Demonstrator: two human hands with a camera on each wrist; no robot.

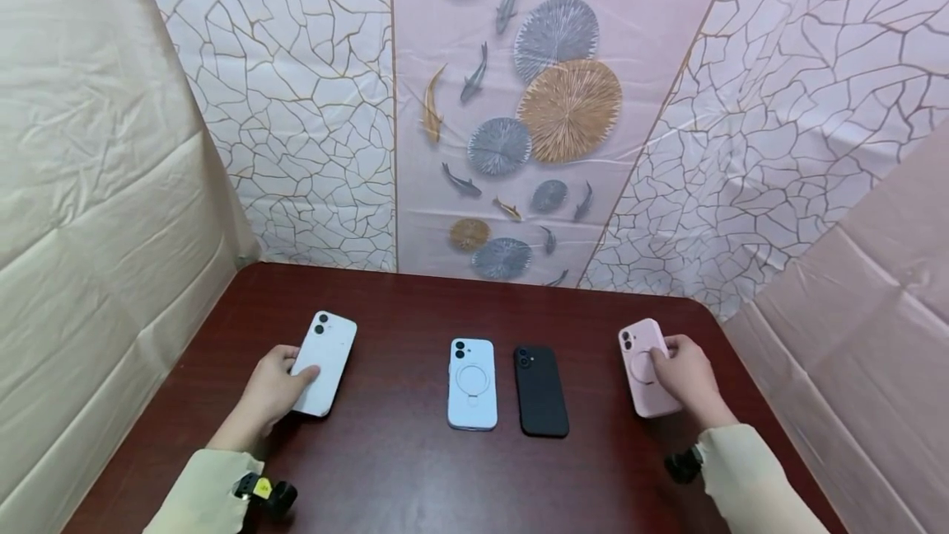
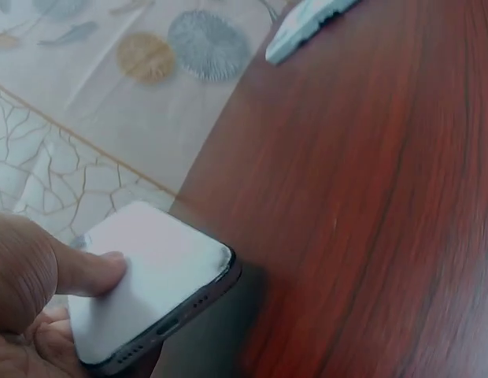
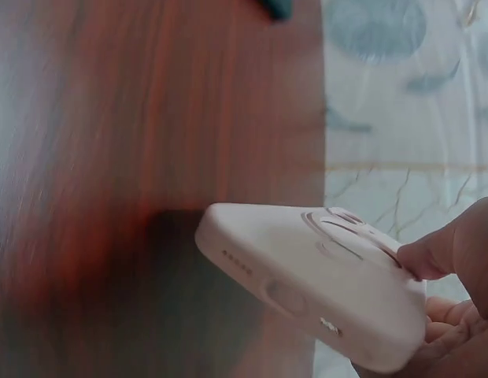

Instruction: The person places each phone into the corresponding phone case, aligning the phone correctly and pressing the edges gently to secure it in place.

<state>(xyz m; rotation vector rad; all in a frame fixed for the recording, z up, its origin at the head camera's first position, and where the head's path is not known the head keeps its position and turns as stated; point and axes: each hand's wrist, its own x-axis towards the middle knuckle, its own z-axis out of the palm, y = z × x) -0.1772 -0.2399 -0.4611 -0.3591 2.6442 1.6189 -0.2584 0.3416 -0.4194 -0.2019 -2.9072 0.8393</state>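
Note:
At the left of the head view, my left hand grips a white smartphone by its left edge, thumb across the back. In the left wrist view the thumb lies on the white back, and the phone's port end faces the camera. On the right, my right hand holds a smartphone in a pink case by its right edge. That case has a ring outline on its back. In the right wrist view the pink phone appears raised from the table, the thumb pressed on its back.
Between the hands, a pale blue smartphone with a ring and a black smartphone lie back up on the dark red wooden table. Patterned cloth hangs behind the table. Cream cloth and pinkish cloth flank it.

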